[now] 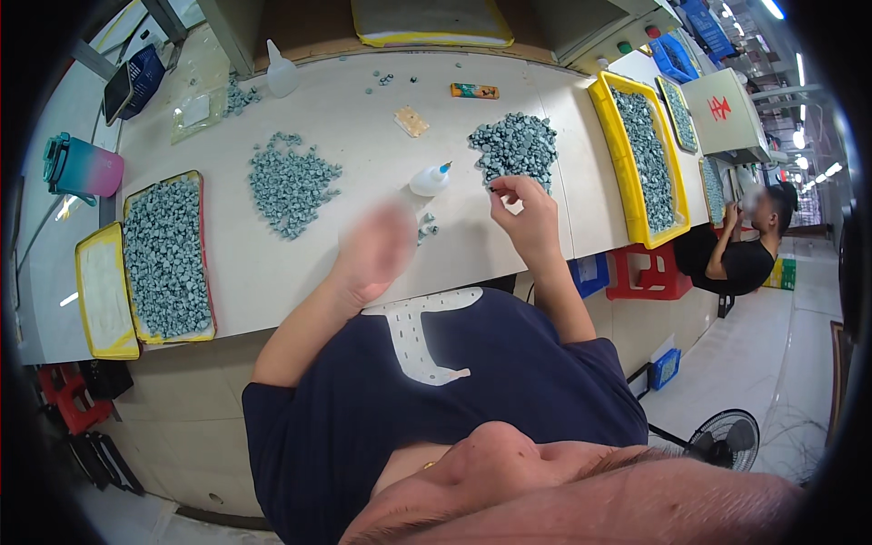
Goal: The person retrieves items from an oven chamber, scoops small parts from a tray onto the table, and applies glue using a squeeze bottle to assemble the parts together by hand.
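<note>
My right hand (529,213) is closed in a pinch at the near edge of a pile of small dark grey-green parts (516,145). A small dark piece shows at its fingertips; its exact kind is too small to make out. Over the table's near edge, my left hand (380,250) is smeared, so its fingers and anything in them cannot be read. Just beyond it lie a few loose grey-green parts (427,227). Between the hands, a little farther off, is a white squeeze bottle (429,181) with a narrow blue tip. A lighter pile of similar parts (292,186) spreads to the left.
A part-filled tray (168,259) and a yellow-rimmed tray (107,291) lie left, near a blue-pink cup (95,168). A yellow bin (668,238) of parts borders the right. Another squeeze bottle (282,74) and a small orange box (474,91) stand farther back. A co-worker (740,250) sits at right.
</note>
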Tool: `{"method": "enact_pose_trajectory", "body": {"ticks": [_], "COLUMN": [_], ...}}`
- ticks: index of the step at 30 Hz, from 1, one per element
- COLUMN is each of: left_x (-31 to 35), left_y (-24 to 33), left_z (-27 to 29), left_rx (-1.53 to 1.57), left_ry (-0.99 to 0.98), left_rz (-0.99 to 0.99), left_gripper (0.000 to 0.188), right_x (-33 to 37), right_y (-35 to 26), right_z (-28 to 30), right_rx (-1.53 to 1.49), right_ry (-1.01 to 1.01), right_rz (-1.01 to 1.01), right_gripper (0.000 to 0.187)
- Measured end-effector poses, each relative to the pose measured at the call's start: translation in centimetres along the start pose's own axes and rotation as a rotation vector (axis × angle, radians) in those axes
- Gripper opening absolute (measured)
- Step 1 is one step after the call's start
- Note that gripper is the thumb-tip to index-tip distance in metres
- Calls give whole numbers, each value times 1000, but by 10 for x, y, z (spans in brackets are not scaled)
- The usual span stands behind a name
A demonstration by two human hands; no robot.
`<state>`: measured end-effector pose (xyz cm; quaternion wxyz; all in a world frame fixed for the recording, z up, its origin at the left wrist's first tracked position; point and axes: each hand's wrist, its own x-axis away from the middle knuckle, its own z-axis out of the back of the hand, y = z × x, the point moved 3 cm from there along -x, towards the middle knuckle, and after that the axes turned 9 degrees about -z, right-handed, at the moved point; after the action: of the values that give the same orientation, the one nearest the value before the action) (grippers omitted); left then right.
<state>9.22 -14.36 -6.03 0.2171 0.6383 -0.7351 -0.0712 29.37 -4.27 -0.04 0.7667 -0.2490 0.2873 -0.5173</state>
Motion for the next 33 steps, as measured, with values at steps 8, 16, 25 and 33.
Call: {"method": "enact_pose_trajectory", "body": {"ticks": [8, 16, 25, 33], "left_x": [2, 2, 2, 4], "left_y": [-1, -2, -2, 1], "left_z": [-5, -4, -1, -3], "left_rx": [-31, -15, -47, -130], "left_ry": [-22, 10, 22, 31], "left_rz": [22, 6, -23, -126], "left_gripper": [11, 10, 10, 9], "right_x": [13, 9, 18, 18], "right_y": [-37, -52, -53, -63], "right_z": [-43, -41, -44, -43], "right_rx": [-448, -319, -195, -128], "right_ry": [-348, -231, -2, -4], "right_rz": [-43, 152, 492, 658], "right_gripper": [23, 21, 27, 29]}}
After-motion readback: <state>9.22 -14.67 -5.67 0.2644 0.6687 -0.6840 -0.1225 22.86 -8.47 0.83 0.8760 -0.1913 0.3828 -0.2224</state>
